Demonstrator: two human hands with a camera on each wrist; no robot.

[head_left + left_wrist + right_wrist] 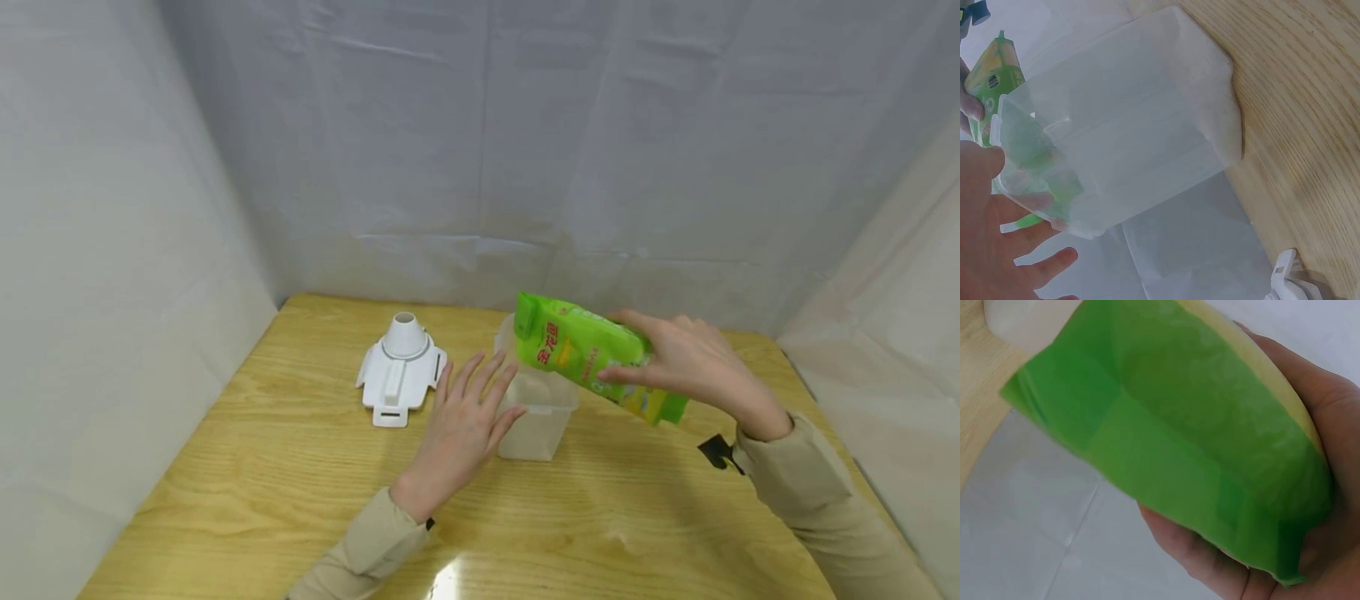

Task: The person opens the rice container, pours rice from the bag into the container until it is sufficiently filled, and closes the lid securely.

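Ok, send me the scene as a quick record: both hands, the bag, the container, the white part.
Right hand: grips the green bag
Left hand: spread beside the clear container; contact unclear
Bag position: slanted, one end near the container's mouth
Container state: upright on the table, pale contents at its bottom
White part: spouted, left of the container

Red characters (pixel 547 344) reading 金龙鱼 stand toward the left end of the green bag (pixel 581 350); its smaller print (pixel 592 364) is too small to read
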